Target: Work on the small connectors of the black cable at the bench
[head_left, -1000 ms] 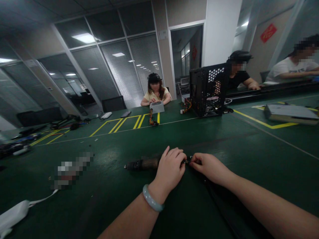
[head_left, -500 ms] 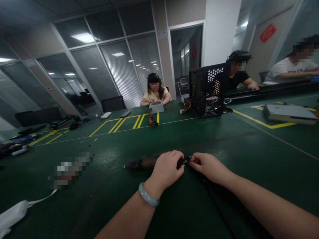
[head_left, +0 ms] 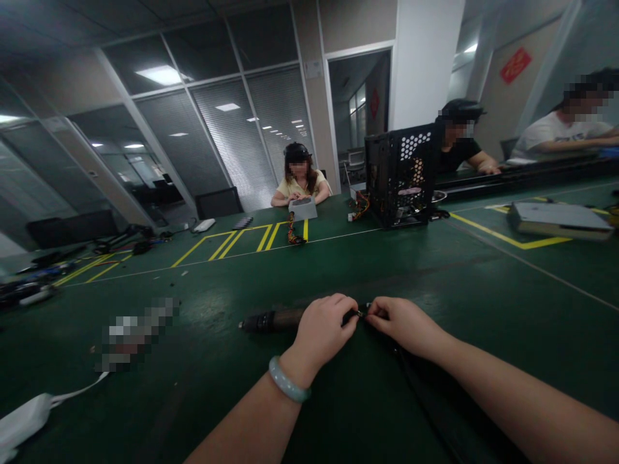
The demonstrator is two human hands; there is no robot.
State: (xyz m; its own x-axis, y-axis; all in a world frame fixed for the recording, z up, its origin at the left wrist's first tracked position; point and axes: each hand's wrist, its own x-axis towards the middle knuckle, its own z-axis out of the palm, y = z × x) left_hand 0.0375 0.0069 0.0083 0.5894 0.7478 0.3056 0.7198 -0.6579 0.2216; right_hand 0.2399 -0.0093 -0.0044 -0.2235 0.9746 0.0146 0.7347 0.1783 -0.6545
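A dark cylinder shaped like an electric screwdriver (head_left: 285, 319) lies across the green table, its narrow metal-tipped end to the left. Over its rear end my left hand (head_left: 325, 328), with a pale green bangle at the wrist, is closed. A small dark piece with a shiny end pokes out between that thumb and fingers. Close on the right, my right hand (head_left: 401, 322) pinches a small black end, mostly covered by the fingertips. A black cord or strap (head_left: 416, 380) runs from near this hand towards the table's near side, under my right forearm.
A black computer case (head_left: 403, 174) stands beyond my hands. A person across the table touches a grey power supply (head_left: 302, 207) with cables. Two more people sit at the right, behind a flat grey box (head_left: 561, 220). A white power strip (head_left: 24, 422) lies near left.
My fingertips have shifted slightly around the small dark pieces between my hands. The view has moved a little; the cylinder lies in the same place.
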